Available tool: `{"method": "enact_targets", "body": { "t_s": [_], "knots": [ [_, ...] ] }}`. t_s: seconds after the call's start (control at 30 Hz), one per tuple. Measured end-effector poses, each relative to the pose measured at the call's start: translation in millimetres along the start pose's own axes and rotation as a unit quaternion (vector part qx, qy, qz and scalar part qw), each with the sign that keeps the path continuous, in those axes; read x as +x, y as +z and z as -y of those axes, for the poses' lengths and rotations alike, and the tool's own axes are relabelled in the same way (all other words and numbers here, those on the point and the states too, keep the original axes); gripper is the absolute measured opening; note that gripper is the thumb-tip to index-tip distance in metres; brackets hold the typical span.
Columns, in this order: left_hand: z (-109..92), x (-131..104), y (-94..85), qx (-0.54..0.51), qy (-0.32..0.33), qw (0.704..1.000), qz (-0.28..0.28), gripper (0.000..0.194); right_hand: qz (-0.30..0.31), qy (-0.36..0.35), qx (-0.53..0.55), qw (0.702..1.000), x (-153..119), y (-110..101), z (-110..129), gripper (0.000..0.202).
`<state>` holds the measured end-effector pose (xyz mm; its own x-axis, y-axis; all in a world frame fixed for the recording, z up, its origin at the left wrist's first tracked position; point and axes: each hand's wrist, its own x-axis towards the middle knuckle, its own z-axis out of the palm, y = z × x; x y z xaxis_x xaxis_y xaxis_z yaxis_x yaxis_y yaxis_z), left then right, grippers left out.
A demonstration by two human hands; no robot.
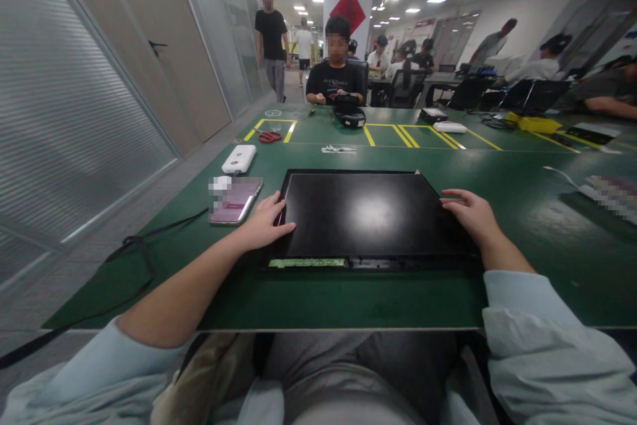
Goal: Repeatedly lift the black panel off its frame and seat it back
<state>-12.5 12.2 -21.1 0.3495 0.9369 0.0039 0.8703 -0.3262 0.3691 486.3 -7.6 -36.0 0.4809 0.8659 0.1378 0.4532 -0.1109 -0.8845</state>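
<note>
A black LCD screen panel lies face up on the green table in front of me, with a bright reflection on its surface. Along its near edge runs a green circuit board strip. My left hand grips the panel's left edge, its thumb over the face. At the opposite edge, my right hand holds the right side with its fingers along the rim; its thumb is hidden. A phone lies just left of my left hand, with a white power bank behind it.
Red-handled scissors lie beyond the power bank. A black strap trails over the table's left edge. Across the table a person sits near a black case. A white cable lies at right.
</note>
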Motion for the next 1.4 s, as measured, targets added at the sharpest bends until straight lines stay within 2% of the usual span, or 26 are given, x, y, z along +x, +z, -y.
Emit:
{"method": "enact_targets", "body": {
  "t_s": [0.6, 0.87, 1.07, 1.17, 1.27, 1.4],
  "knots": [
    [0.2, -1.7, -0.2, -0.012, 0.000, 1.000, -0.009, 0.086, -0.001, 0.001, 0.027, 1.000, -2.0, 1.0, 3.5, 0.037],
    [1.3, -1.1, 0.7, -0.012, 0.004, 1.000, -0.015, 0.083, 0.002, -0.023, 0.070, 0.997, -6.1, 2.5, 11.1, 0.031],
    [2.3, -1.5, 0.6, -0.018, 0.003, 1.000, -0.013, 0.083, -0.022, -0.022, 0.037, 0.999, -1.5, 2.4, 2.6, 0.026],
    [1.2, -3.0, 0.3, -0.019, -0.011, 1.000, -0.018, 0.085, -0.036, 0.002, 0.003, 0.999, 0.7, 1.9, -0.6, 0.022],
    [0.7, -4.2, 0.5, -0.014, -0.023, 0.999, -0.021, 0.087, -0.025, 0.035, -0.028, 0.999, 0.6, 2.2, -1.2, 0.018],
    [0.6, -4.7, -0.3, -0.019, -0.004, 1.000, -0.012, 0.088, -0.006, 0.020, -0.060, 0.998, -2.5, 3.0, 1.0, 0.020]
  ]
}}
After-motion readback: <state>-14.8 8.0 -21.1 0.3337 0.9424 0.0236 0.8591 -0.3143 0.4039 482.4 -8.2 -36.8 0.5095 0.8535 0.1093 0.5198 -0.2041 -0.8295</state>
